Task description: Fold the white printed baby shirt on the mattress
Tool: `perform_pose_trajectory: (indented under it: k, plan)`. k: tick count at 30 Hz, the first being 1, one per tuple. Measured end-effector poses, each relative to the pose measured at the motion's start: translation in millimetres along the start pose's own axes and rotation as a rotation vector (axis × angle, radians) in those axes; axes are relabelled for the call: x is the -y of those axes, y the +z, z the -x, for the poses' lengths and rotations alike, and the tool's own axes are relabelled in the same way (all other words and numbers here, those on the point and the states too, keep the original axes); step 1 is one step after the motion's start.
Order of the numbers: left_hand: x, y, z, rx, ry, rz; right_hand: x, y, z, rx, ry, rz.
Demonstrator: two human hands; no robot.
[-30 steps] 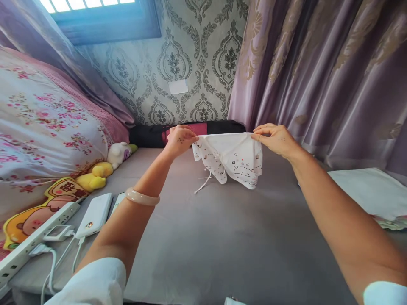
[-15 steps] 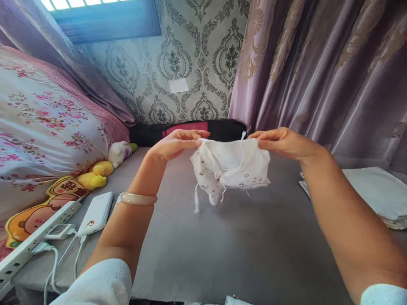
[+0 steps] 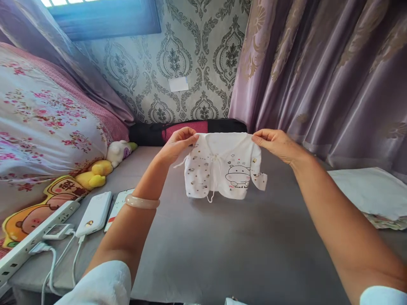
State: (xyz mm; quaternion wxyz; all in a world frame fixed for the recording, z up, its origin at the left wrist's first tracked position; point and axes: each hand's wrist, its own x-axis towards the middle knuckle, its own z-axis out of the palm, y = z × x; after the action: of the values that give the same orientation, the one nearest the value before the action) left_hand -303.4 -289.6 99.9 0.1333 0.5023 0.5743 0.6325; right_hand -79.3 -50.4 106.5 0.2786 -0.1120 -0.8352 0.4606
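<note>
Small white printed baby top (image 3: 222, 171) held up, frame centre.
L hand (image 3: 178, 144) & R hand (image 3: 275, 144) each pinch a shoulder, fingers closed; top hangs spread above grey bed sheet (image 3: 222, 245).

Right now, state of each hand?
Left hand: closed, pinching one shoulder of the baby shirt.
Right hand: closed, pinching the other shoulder.

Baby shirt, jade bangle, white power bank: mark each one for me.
baby shirt (image 3: 222, 171), head view, on the printed front panel.
jade bangle (image 3: 142, 202), head view, on the band across the left wrist.
white power bank (image 3: 94, 214), head view, on its flat top face.
</note>
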Motion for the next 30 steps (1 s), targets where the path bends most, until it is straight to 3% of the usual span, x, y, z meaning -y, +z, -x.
perform_pose_trajectory:
  k: [10,14,17,21,24,27,30]
  plan:
    - [29.9,18.0,-10.1,-0.237,0.177,-0.289,-19.4,22.3,-14.1,-0.343,-0.243,0.379]
    - [33.1,21.5,-4.5,-0.346,0.274,-0.553,-15.7,31.4,-5.0,-0.456,-0.389,0.603]
    - [27.6,16.7,9.7,-0.371,0.375,-0.766,-10.1,34.9,10.6,-0.487,-0.415,0.748]
    - [-4.9,8.5,43.3,-0.308,0.425,-0.892,11.1,28.5,41.0,-0.395,-0.461,0.739]
    - [-48.7,4.9,71.6,-0.283,0.415,-0.869,41.9,17.5,65.2,-0.288,-0.434,0.523]
    - [-90.5,0.2,88.4,-0.291,0.323,-0.743,72.4,6.5,79.5,-0.248,-0.325,0.305]
    - [-104.6,-7.1,86.5,-0.156,0.168,-0.607,79.9,1.0,76.3,-0.181,-0.228,0.238]
